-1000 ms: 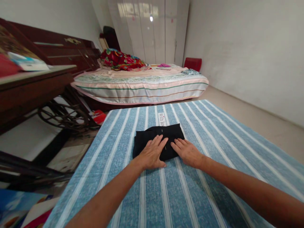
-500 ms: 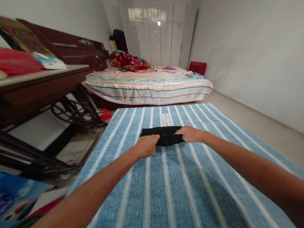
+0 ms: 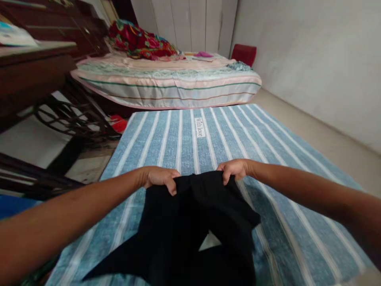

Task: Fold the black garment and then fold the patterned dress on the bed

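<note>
A pair of black trousers (image 3: 175, 226) hangs between my two hands, held up by its upper edge. My left hand (image 3: 162, 177) is closed on that edge at the left, thumb in front. At the right, my right hand (image 3: 233, 170) grips the same edge between thumb and fingers. The black cloth spreads down toward me and out of the bottom of the view, with a small gap between its lower parts. Beneath and beyond it lies a blue-and-white striped cover (image 3: 166, 147) with a "With love" label (image 3: 200, 127).
A bed (image 3: 166, 89) with a red flowered blanket (image 3: 143, 41) stands beyond the striped surface. To the left is a dark wooden table (image 3: 32, 71) with an iron wheel below. A red chair (image 3: 244, 55) stands by the right wall (image 3: 321, 59).
The trousers were a compact bundle flat on the striped cover; now they hang opened out, lifted and nearer me. My hands have moved apart, and the view has tilted down.
</note>
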`<state>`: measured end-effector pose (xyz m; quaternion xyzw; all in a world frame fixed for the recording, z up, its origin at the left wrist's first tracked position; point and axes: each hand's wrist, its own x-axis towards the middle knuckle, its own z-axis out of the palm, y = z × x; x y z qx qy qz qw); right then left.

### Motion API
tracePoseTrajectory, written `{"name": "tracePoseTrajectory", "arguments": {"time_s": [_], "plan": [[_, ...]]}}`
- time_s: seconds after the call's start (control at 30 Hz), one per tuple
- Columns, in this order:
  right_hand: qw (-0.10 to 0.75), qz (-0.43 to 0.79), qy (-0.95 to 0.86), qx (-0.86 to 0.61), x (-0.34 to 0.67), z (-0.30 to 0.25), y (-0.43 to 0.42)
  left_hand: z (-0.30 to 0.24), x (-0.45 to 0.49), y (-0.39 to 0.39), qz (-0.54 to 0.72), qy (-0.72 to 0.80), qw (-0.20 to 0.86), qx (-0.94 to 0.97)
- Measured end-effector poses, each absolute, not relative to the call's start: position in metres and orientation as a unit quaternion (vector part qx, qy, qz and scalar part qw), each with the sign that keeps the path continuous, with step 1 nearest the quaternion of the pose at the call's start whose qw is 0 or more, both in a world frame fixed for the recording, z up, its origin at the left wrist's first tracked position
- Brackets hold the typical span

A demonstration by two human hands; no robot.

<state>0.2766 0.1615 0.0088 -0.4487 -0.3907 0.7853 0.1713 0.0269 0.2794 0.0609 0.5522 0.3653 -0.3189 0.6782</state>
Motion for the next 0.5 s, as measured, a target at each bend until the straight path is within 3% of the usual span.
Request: {"name": "tracePoseTrajectory", "arguments": {"time_s": [0.13,0.3,0.5], "plan": [[0.183,0.776,-0.373,-0.474,0.281,-0.021,0.168,0.019,0.021,0.285,-0.272,0.348,0.714,0.544],[0.179,0.759,-0.395,-0.485,0.289,-0.008,0.166,0.029,0.016,0.294,-0.279,0.340,0.688,0.577],[0.123,0.614,-0.525,-0.576,0.290,0.003,0.157,0.033,-0.009,0.293,-0.181,0.379,0.633,0.651]]}}
